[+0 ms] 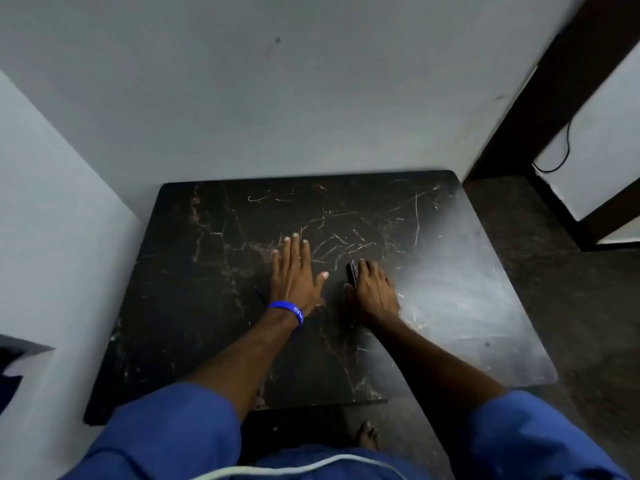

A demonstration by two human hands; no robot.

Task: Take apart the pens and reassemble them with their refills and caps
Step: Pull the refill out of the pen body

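My left hand lies flat, palm down and fingers spread, on the dark marble-patterned table; a blue wristband sits on its wrist. My right hand rests on the table beside it, fingers curled over dark pens whose ends stick out at the fingertips. Most of the pens are hidden under the hand, and their number is unclear. A thin dark stick-like piece lies on the table just left of my left wrist.
The table stands in a corner against grey walls at the back and left. To the right is dark floor and a dark door frame with a hanging cable. My blue sleeves and a bare foot show at the bottom.
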